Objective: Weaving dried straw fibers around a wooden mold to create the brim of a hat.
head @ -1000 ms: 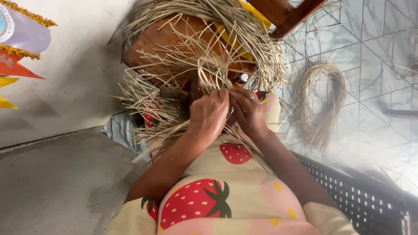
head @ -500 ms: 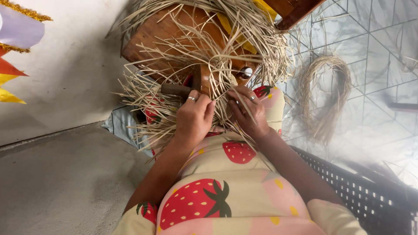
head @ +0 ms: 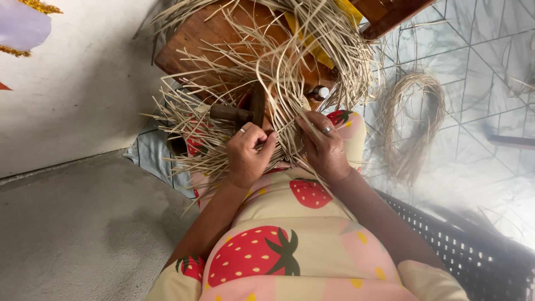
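A half-woven piece of pale straw [head: 278,83] lies across my lap on a brown wooden board [head: 195,39], its loose strands fanning out on all sides. My left hand [head: 245,159], a ring on one finger, pinches a few strands at the near edge of the weave, just below a dark wooden block [head: 234,114]. My right hand [head: 324,147], also ringed, grips other strands on the right side of the weave, fingers curled over them. The hands are a short gap apart. My strawberry-print dress [head: 278,245] fills the foreground.
A loose coil of straw [head: 412,122] lies on the tiled floor [head: 479,83] to the right. A black perforated plastic crate [head: 473,251] stands at the lower right. A yellow cloth [head: 320,53] and a small bottle [head: 319,93] sit behind the weave. Grey concrete floor [head: 72,223] is on the left.
My left hand has slid a little down and left with its strands, which uncovers the dark wooden block. The right hand has stayed on the right side of the weave.
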